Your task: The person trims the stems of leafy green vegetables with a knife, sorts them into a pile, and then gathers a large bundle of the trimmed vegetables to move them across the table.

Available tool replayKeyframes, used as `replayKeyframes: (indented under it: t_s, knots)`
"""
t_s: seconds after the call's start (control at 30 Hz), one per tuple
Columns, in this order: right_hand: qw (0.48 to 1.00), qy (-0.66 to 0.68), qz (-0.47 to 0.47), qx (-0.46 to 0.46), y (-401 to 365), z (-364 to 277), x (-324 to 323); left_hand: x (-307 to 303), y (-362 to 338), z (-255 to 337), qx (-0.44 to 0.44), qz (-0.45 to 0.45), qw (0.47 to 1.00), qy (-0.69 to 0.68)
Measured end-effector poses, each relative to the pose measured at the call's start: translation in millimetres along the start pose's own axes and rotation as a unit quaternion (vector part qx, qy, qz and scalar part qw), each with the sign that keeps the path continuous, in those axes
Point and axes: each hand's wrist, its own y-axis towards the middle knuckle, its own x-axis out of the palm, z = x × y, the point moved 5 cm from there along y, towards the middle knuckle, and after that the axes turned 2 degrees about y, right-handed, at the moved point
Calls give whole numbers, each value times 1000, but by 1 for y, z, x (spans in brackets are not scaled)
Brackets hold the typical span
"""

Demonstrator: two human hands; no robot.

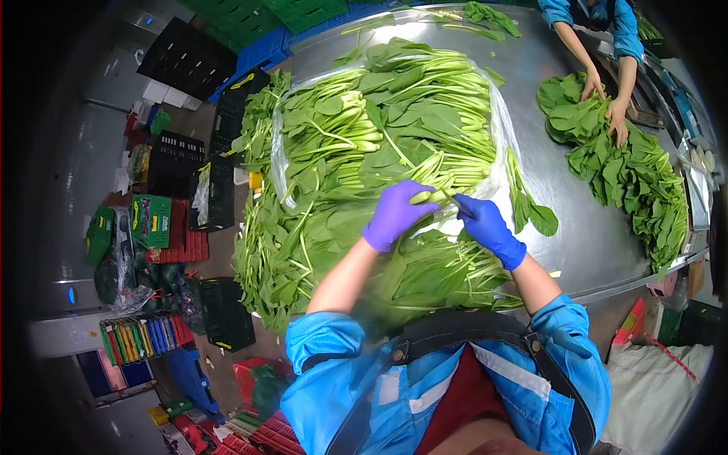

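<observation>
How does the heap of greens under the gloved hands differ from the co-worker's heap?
The near heap is larger and lies on clear plastic; the far heap lies straight on the steel table. The near heap shows rows of pale stems, the far heap mostly loose leaves. Gloved left hand and right hand work the near heap; the co-worker's hands on the far heap are bare. Both are leafy greens.
</observation>
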Motion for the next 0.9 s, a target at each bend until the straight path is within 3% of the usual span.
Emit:
replayKeyframes:
  t_s: [0.17,0.23,0.33,0.37,0.47,0.53,0.63,0.7,0.77,0.8,0.83,0.9]
  knots:
    - [997,-75,-16,-10,19,5,31,-3,-11,1,8,14,999,-37]
    - [998,-24,46,-18,21,-11,22,-6,-11,-6,-24,-6,998,-63]
    - [995,-17,80,-49,12,46,27,-21,-14,-14,-55,-13,994,-92]
    - [998,-22,16,59,7,58,21,-28,-14,-15,-54,2,994,-96]
    - [996,29,-2,84,-2,36,7,-34,-14,-14,-30,-7,994,-103]
    - [987,144,57,44,5,-2,-9,-39,-15,-10,-24,-23,995,-91]
    - [976,194,68,68,9,-3,-27,-69,-24,-3,-12,35,977,-210]
    - [981,170,58,76,16,7,-25,-87,-39,-6,-121,38,864,-488]
    - [999,-26,44,1,27,21,-6,-112,-43,-7,-122,50,880,-457]
    - [999,-18,5,27,30,26,6,-121,-44,-5,-122,63,895,-424]
    - [995,-94,-25,34,33,28,19,-124,-43,4,-123,64,896,-423]
    - [991,-129,-9,33,36,40,42,-117,-40,20,-151,14,965,-214]
